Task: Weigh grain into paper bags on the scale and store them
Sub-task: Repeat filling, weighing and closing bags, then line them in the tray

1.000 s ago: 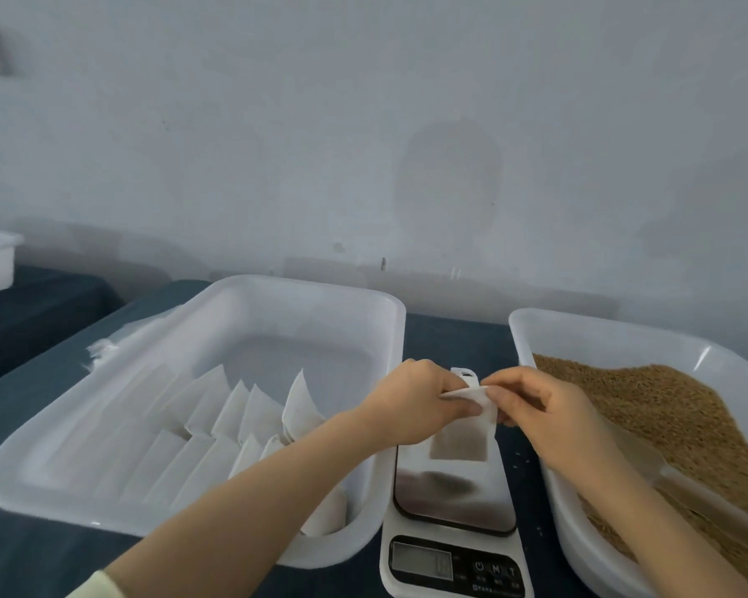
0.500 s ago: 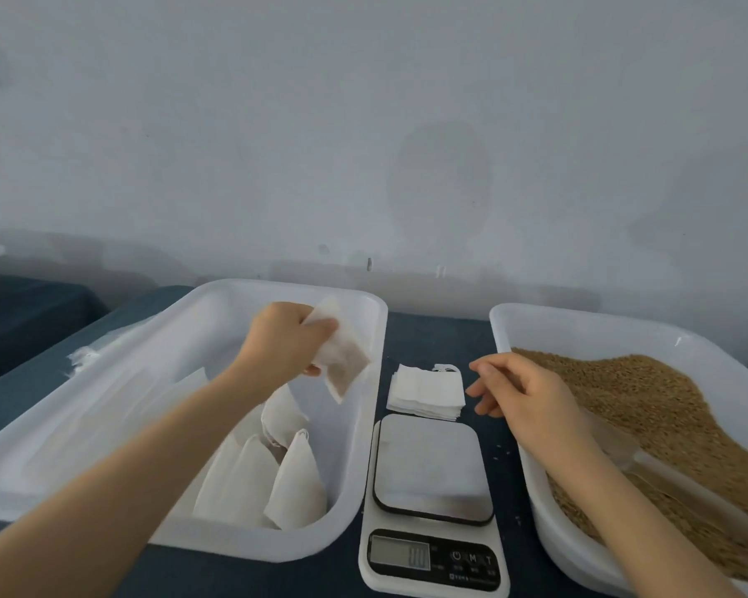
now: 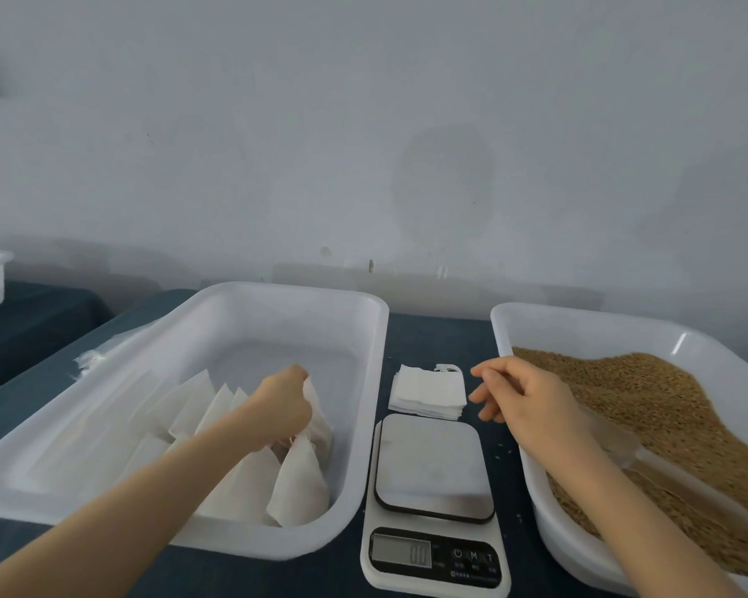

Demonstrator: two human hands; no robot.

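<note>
The left hand has dropped from above the white tub down into it. Its fingers pinch the filled paper bag at the right end of the row of stored bags, toward the near edge of the desk. The right hand still hovers, fingers loosely curled and holding nothing, just beside the stack of empty bags behind the digital scale. The scale's platform is bare. Grain fills the right tub.

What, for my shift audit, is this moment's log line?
left hand: gripping filled bag in storage tray | right hand: open by empty bags | scale: bare
</note>
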